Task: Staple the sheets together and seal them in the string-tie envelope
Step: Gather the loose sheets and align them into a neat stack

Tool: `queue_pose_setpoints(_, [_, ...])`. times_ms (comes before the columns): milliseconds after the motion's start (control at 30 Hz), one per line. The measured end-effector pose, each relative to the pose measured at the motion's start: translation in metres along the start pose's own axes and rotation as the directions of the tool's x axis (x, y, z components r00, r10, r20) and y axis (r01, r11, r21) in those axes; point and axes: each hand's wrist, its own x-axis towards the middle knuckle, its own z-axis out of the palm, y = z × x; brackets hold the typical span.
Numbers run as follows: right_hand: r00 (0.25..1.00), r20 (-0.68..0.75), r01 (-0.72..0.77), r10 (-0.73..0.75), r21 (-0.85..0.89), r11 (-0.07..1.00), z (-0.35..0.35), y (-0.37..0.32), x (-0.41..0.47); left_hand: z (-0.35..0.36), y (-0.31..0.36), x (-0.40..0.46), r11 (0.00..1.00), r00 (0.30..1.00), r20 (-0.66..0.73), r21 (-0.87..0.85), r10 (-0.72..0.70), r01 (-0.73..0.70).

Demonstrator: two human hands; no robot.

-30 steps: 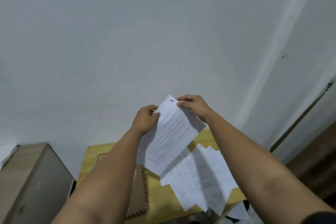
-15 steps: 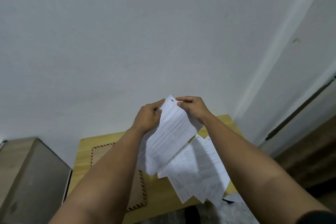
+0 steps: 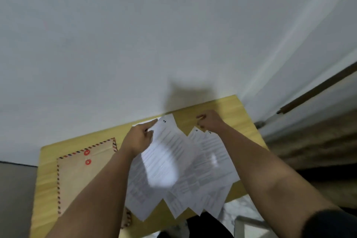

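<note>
Sheets came second, going left to right: first lay the brown paper string-tie envelope [image 3: 85, 176] with striped edging and two red discs, flat on the yellow wooden table [image 3: 231, 106], its flap apparently shut. Your left hand [image 3: 138, 139] pinched the upper left corner of the white printed sheet numbered 1 [image 3: 164, 158]. Beyond it the other white printed sheets [image 3: 210, 168] lay fanned, overhanging the near edge. Your right hand [image 3: 210, 120] hovered above their top corners, fingers loosely curled, gripping nothing. You had thin, limp, slippery paper (no stapler showed), so corners and squared top edges probably offered the safest hold.
</note>
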Motion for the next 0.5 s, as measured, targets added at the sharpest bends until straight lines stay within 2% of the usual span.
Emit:
queue_pose_setpoints(100, [0.996,0.090,0.027,-0.003,-0.260,0.965,0.017,0.031,0.052,0.022,-0.019,0.021,0.998,0.996,0.060,0.026,-0.065,0.064])
queue_pose_setpoints(167, [0.991,0.136,0.058,-0.009,-0.358,0.932,0.030,0.044,0.078,0.032,-0.027,0.032,0.995,0.992,0.083,0.031,-0.093,0.090])
queue_pose_setpoints(333, [0.982,0.175,0.144,-0.071,-0.448,0.882,0.045,0.049,0.107,0.044,-0.029,0.050,0.994,0.989,0.105,0.041,-0.105,0.101])
queue_pose_setpoints(500, [0.947,0.316,0.213,-0.053,-0.498,0.840,0.033,0.045,0.112,0.044,-0.021,0.053,0.993,0.989,0.090,0.026,-0.118,0.116])
